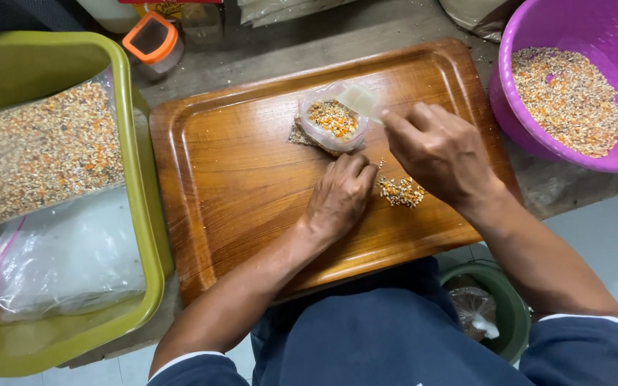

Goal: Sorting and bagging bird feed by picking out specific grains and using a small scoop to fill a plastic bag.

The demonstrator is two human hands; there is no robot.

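A wooden tray (237,179) holds a small clear bag of mixed grain (332,123) at its centre. The left hand (339,196), fingers curled, presses beside the bag at six o'clock. The right hand (439,151) pinches the bag's open edge from three o'clock. Spilled grain (401,191) lies between the hands.

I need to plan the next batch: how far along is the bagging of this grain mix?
Done: one filled clear bag of mix lies in the green tub. In hand: the right hand holds open a small clear bag, partly filled, on the wooden tray; the left hand rests beside it. Left: spilled grains and the purple basin's mix.
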